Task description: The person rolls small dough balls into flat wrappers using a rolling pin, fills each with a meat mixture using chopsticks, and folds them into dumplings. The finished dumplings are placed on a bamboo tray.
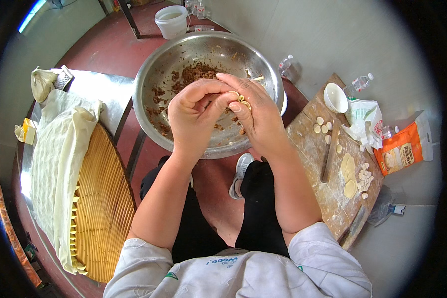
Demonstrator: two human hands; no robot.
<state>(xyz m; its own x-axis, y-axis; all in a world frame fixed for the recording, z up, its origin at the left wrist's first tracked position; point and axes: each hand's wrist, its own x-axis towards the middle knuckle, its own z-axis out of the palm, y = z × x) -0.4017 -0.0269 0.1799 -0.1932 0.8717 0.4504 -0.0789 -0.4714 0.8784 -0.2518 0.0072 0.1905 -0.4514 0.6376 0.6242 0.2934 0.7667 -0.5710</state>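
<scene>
My left hand (199, 110) and my right hand (259, 111) meet over a large steel basin (139, 93), pinching a small folded dumpling (242, 99) between the fingertips of both. Brown minced filling (199, 72) clings to the basin's bottom and walls. To the right, a floured wooden board (309, 145) bears a rolling pin (330, 151), flattened dough wrappers (349, 175) and small cut dough pieces (364, 178). At the left lies a round woven tray (104, 208), where a row of dumplings (73, 227) shows at the edge of a white cloth (59, 160).
A white bowl (335, 98) stands at the board's far end, beside a white bag (365, 119) and an orange flour bag (400, 149). A knife-like tool (354, 225) lies at its near edge. Beyond the basin is a white bucket (171, 22). Plastic bottles stand near the wall.
</scene>
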